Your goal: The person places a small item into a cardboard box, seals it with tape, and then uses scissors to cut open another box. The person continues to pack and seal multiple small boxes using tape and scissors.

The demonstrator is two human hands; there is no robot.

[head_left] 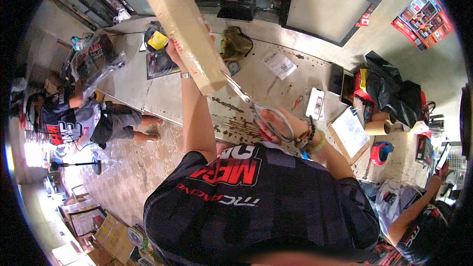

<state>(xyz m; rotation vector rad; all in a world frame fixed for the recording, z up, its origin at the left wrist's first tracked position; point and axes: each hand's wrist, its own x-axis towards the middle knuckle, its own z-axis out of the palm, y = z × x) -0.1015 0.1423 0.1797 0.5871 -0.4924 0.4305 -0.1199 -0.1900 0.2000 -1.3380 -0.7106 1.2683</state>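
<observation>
A long brown cardboard box (187, 34), shiny with clear tape, is held up and tilted above the table. My left hand (174, 55) grips it from behind, its fingers showing at both sides. In my right hand (274, 124) is a pair of scissors (248, 100), fingers through the handle loops. The blades point up and left, and their tips reach the lower right side of the box. Whether the tips touch or cut the tape, I cannot tell.
Along the worn table (162, 88) lie a printed paper sheet (279, 64), a phone (315, 103), a clipboard (349, 135), a tape dispenser (380, 153) and a black plastic bag (394, 86). One person (74, 123) is at the left, another (426, 216) at the lower right.
</observation>
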